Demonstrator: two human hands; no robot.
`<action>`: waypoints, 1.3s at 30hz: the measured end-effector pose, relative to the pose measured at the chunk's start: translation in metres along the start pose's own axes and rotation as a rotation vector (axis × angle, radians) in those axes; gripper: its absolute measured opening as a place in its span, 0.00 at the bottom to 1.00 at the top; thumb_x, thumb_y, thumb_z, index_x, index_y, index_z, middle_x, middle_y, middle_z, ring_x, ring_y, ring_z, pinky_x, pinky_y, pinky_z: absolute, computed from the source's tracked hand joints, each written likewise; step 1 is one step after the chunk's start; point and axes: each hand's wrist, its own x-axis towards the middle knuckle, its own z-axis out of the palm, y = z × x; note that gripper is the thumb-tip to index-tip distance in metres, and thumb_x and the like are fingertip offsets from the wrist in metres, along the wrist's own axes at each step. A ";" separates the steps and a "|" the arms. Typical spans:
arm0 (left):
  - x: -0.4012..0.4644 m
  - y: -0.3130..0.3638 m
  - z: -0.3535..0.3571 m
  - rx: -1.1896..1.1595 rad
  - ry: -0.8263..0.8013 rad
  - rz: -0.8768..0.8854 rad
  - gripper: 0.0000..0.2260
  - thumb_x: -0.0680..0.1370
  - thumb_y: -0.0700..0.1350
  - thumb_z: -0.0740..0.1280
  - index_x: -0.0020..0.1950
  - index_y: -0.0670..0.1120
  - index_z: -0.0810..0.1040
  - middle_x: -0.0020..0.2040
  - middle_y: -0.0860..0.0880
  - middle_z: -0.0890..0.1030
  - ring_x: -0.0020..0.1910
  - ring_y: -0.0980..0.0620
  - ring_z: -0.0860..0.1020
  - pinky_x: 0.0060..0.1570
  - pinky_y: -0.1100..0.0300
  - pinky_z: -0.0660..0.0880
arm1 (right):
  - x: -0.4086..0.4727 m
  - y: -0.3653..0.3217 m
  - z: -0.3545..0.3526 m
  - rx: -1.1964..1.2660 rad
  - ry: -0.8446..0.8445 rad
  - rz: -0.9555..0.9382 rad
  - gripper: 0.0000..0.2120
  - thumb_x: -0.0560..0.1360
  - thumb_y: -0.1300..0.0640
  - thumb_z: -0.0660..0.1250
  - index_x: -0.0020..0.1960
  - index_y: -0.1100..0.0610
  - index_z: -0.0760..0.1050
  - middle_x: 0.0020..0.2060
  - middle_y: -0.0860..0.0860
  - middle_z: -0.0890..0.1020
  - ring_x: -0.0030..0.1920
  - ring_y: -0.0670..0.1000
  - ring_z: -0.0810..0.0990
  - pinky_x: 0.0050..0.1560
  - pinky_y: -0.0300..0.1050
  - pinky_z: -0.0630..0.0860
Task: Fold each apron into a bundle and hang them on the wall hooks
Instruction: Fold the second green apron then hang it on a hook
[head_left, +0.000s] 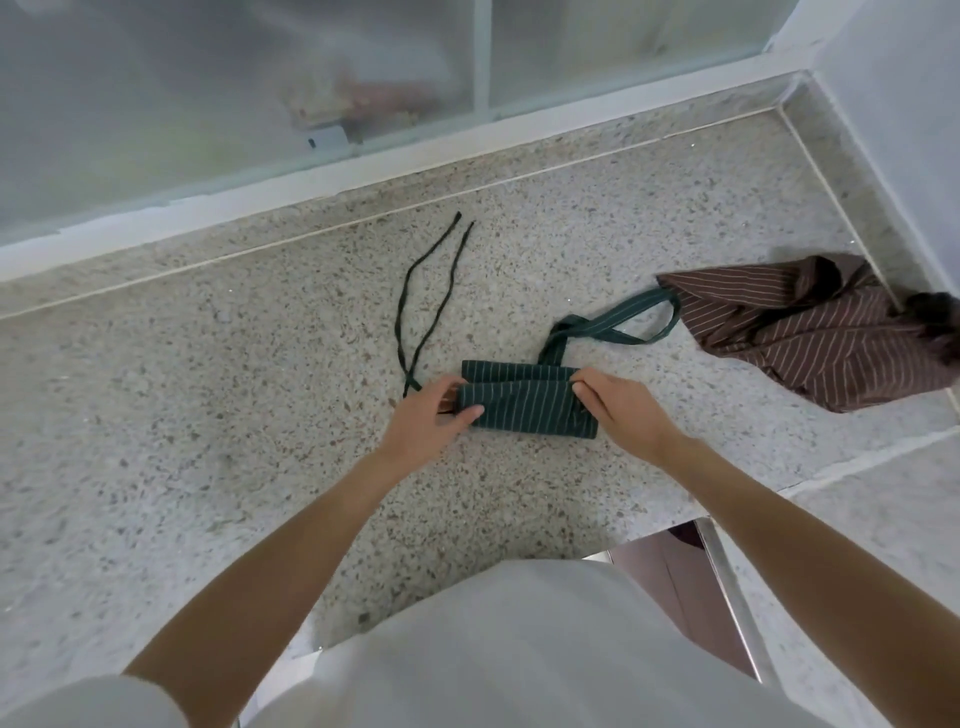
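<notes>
1. Head view, nearest me: my white shirt (498, 649) fills the bottom of the picture, and both bare forearms reach out from it over the speckled stone counter (208, 441); no wall hooks are in sight.
2. My left hand (428, 415) is closed over the left end of the green striped apron (524, 402), thumb on top and fingers tucked at the end; my right hand (621, 402) pinches the upper right corner of the same bundle between fingertips and thumb.
3. The apron lies flat on the counter as a narrow folded band, spanning the gap between my two hands; its neck loop (618, 325) trails off behind toward the right, and the two thin dark ties (415, 306) run away from the left end toward the frosted window (234, 78).
4. A second apron, brown striped (810, 327), sits crumpled in the right corner, not yet folded; the green loop's far end just meets its edge.
5. My judgement: the cloth is light, soft and limp, so the folds will spring open unless both ends are held down; best gripped at the ends, with the loop left free for hanging.
</notes>
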 end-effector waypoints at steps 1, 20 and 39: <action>0.001 0.004 0.003 -0.061 0.061 -0.052 0.21 0.76 0.59 0.63 0.63 0.49 0.72 0.55 0.52 0.80 0.53 0.53 0.79 0.50 0.62 0.75 | 0.004 0.000 -0.001 0.056 0.023 0.022 0.17 0.81 0.48 0.49 0.54 0.58 0.71 0.36 0.50 0.75 0.33 0.50 0.73 0.37 0.43 0.68; 0.026 0.018 0.010 0.404 0.548 0.163 0.10 0.75 0.47 0.66 0.55 0.47 0.73 0.53 0.50 0.77 0.54 0.49 0.75 0.62 0.51 0.63 | 0.013 -0.018 0.035 -0.138 -0.070 0.412 0.18 0.76 0.42 0.62 0.57 0.53 0.72 0.48 0.51 0.79 0.46 0.52 0.78 0.40 0.44 0.74; -0.020 -0.002 0.024 -0.367 0.141 -0.296 0.37 0.65 0.39 0.77 0.68 0.53 0.63 0.58 0.49 0.77 0.56 0.51 0.77 0.54 0.57 0.75 | 0.031 -0.064 0.074 -0.159 -0.188 0.145 0.27 0.75 0.48 0.66 0.71 0.41 0.61 0.61 0.56 0.69 0.60 0.58 0.69 0.61 0.53 0.64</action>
